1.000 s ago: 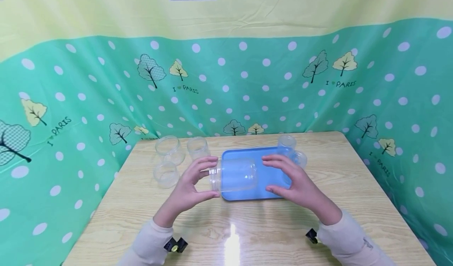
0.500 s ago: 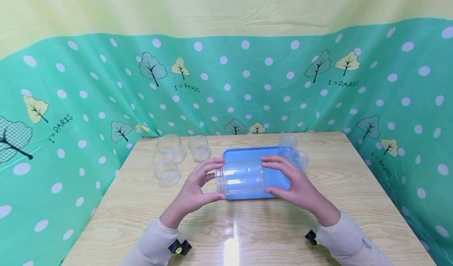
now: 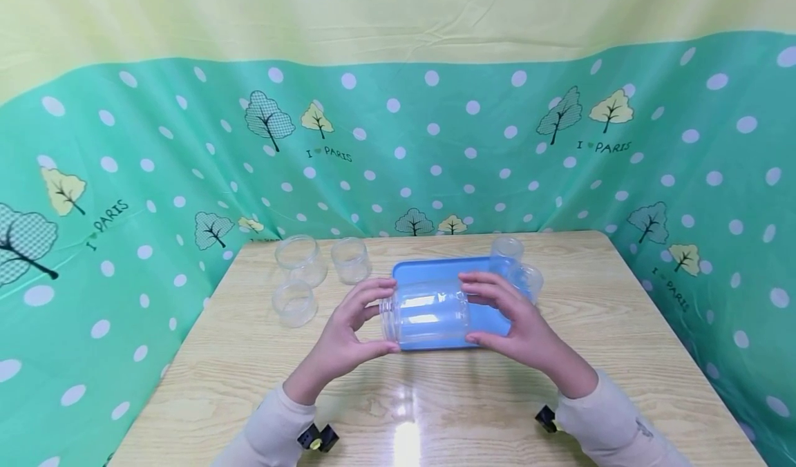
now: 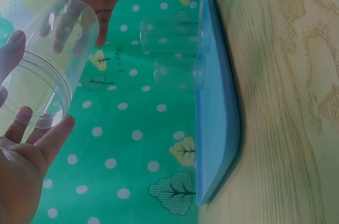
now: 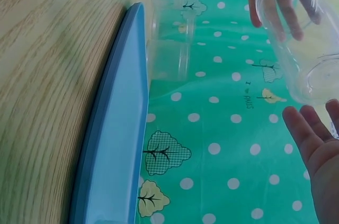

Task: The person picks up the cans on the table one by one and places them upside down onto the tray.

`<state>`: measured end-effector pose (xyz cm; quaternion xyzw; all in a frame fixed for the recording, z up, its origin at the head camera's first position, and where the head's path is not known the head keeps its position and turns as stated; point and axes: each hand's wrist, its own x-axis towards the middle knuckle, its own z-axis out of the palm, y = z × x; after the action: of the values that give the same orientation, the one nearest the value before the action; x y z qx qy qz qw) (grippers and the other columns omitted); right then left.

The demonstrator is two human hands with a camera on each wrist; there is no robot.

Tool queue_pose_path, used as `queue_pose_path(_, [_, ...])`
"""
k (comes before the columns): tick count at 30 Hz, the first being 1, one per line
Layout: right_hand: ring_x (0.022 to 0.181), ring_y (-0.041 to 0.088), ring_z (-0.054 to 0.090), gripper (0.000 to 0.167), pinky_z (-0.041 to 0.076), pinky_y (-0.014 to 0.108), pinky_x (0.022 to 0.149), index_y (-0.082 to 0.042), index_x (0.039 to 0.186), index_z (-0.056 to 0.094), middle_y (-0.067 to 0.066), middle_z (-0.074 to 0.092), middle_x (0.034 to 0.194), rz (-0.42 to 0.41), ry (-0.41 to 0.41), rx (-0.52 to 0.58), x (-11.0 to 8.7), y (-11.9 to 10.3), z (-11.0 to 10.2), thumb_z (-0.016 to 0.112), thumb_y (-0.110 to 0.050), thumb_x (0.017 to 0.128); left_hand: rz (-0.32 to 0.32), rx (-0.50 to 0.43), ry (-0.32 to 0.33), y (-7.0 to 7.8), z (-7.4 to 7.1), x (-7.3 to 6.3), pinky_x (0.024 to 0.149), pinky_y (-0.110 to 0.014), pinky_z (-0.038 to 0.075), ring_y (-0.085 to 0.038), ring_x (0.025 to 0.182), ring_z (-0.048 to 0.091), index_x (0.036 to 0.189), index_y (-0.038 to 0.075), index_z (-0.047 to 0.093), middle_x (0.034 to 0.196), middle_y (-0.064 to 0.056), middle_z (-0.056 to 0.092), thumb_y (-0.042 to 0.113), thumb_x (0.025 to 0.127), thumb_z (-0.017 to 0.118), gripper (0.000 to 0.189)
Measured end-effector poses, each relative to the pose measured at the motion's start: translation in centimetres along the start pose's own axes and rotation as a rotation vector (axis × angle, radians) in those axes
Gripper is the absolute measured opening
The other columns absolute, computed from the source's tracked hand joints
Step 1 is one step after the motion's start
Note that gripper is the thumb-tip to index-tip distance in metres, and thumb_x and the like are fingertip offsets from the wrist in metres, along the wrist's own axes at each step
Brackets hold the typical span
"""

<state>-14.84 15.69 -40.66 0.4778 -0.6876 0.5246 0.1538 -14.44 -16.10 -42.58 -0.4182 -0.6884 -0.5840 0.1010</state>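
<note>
A large clear plastic jar [image 3: 429, 311] is held sideways in the air over the blue tray [image 3: 435, 268], its threaded mouth toward the left. My left hand [image 3: 348, 329] grips the jar around the mouth, thumb below and fingers above. At the base end, my right hand [image 3: 513, 322] holds the jar between thumb and fingers. In the left wrist view the jar [image 4: 63, 49] appears uncapped, with the left hand [image 4: 26, 166] at its rim. The right wrist view has the right hand [image 5: 323, 150] at the jar's base.
Three clear jars, one large [image 3: 298, 253], one smaller [image 3: 351, 260] and one short [image 3: 294, 305], stand on the wooden table [image 3: 249, 370] to the left. Clear containers [image 3: 506, 249] stand at the tray's right end. A dotted green curtain [image 3: 404, 142] encloses the table.
The jar has moved slightly right in my left hand. Its base has come into my right hand, whose fingers were apart from it a second ago.
</note>
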Motion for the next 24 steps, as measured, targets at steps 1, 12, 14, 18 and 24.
queue_pose_path(1, [0.137,0.021,0.050,0.076,0.052,0.031,0.106,0.012,0.136,0.052,0.036,0.046,0.140,-0.002,-0.002,0.011,-0.1,0.1,0.0,0.082,0.022,0.067,0.006,-0.002,0.001,0.0,0.0,0.0,0.108,-0.044,0.052,-0.030,0.143,0.044,0.138,-0.009,0.049,0.149,-0.027,0.042,-0.013,0.069,0.088,0.079])
queue_pose_path(12, [0.142,0.026,0.046,0.079,0.049,0.031,0.110,0.011,0.140,0.049,0.034,0.040,0.148,-0.023,-0.021,0.114,-1.0,2.1,0.1,0.085,0.014,0.071,0.020,-0.007,-0.012,0.1,0.3,-0.1,0.110,-0.045,0.050,-0.031,0.143,0.044,0.139,-0.008,0.049,0.150,-0.027,0.041,-0.013,0.070,0.087,0.079])
queue_pose_path(14, [0.143,0.026,0.045,0.078,0.049,0.031,0.111,0.012,0.140,0.048,0.034,0.040,0.148,-0.023,-0.022,0.121,-1.0,2.2,0.2,0.086,0.013,0.072,0.019,-0.006,-0.014,0.1,0.3,-0.2,0.109,-0.046,0.050,-0.031,0.143,0.044,0.139,-0.008,0.049,0.150,-0.026,0.042,-0.012,0.070,0.087,0.079])
queue_pose_path(18, [0.143,0.026,0.045,0.078,0.048,0.029,0.111,0.013,0.139,0.048,0.035,0.040,0.147,-0.026,-0.022,0.122,-1.2,2.5,0.3,0.086,0.013,0.071,0.036,0.005,-0.021,0.0,0.4,-0.2,0.108,-0.050,0.050,-0.030,0.143,0.044,0.139,-0.009,0.048,0.150,-0.027,0.042,-0.011,0.070,0.088,0.079])
queue_pose_path(24, [0.142,0.023,0.047,0.079,0.048,0.027,0.110,0.010,0.139,0.049,0.033,0.041,0.147,-0.004,-0.028,0.107,-1.4,2.7,0.3,0.087,0.013,0.070,0.048,0.018,-0.028,0.0,0.4,0.0,0.108,-0.048,0.050,-0.030,0.143,0.045,0.138,-0.010,0.049,0.149,-0.029,0.042,-0.011,0.070,0.088,0.079])
